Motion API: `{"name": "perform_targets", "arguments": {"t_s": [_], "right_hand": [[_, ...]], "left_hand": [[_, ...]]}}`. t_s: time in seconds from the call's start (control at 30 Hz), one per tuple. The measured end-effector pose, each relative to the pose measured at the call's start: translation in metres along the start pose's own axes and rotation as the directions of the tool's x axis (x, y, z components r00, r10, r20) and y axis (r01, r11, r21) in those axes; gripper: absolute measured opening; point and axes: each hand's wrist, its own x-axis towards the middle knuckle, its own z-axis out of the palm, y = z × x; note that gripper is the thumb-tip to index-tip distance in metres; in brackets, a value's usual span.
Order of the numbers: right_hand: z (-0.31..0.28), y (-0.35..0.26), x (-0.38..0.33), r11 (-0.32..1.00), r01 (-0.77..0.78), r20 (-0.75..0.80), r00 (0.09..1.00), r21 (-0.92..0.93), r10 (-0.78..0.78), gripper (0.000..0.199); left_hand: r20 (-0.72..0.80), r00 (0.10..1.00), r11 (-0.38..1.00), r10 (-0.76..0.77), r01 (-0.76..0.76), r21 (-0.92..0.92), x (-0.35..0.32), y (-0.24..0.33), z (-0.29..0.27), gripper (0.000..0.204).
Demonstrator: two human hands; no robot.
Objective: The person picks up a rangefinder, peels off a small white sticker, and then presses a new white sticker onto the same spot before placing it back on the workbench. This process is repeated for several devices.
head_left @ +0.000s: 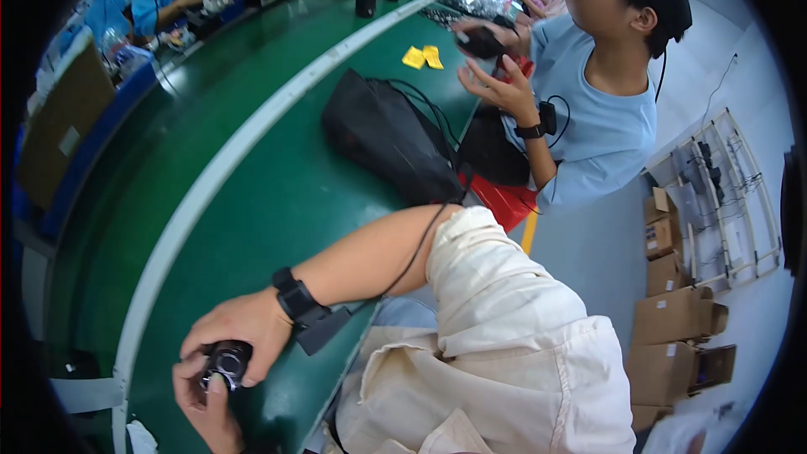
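At the lower left, over the green work surface, both my hands hold a small black rounded device with a shiny ringed face. My right hand reaches across from the right and wraps its fingers around the device's far side and right side. From below, my left hand closes on the near left side, its thumb pressed on the device's face. A black strap with a flat box sits on my right wrist, and a thin cable runs from it up my arm.
A black bag lies beyond my right forearm. Yellow packets lie near a co-worker, who holds a dark object. A pale rail borders the green belt, where black cylinders stand. Cardboard boxes are at the right.
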Motion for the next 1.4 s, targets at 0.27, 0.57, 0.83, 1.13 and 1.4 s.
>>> {"name": "perform_targets", "arguments": {"t_s": [0.27,0.57,0.83,1.13,1.4], "right_hand": [[0.006,0.012,-0.016,0.988,-0.136,0.042,0.99,0.076,0.133,0.078],[0.005,0.023,-0.018,0.983,-0.168,0.026,0.986,0.07,0.166,0.078],[0.008,0.033,-0.021,0.977,-0.195,0.016,0.981,0.087,0.195,0.078],[0.003,0.032,-0.031,0.924,-0.27,0.02,0.961,0.271,0.275,0.079],[0.006,0.04,-0.024,0.999,0.011,-0.006,1.0,-0.04,-0.012,0.082]], "left_hand": [[-0.008,0.998,0.996,0.059,-0.059,-0.072,-0.006,-0.04,0.011,0.033],[0.034,0.999,0.978,-0.004,0.011,-0.21,0.0,-0.052,0.002,0.039],[0.04,0.994,0.994,0.097,-0.095,-0.052,0.001,-0.052,0.009,0.037],[0.123,0.976,0.984,0.179,-0.177,-0.025,0.001,-0.063,0.016,0.058],[-0.065,0.997,0.995,0.038,-0.031,0.095,-0.006,-0.07,0.018,0.063]]}}
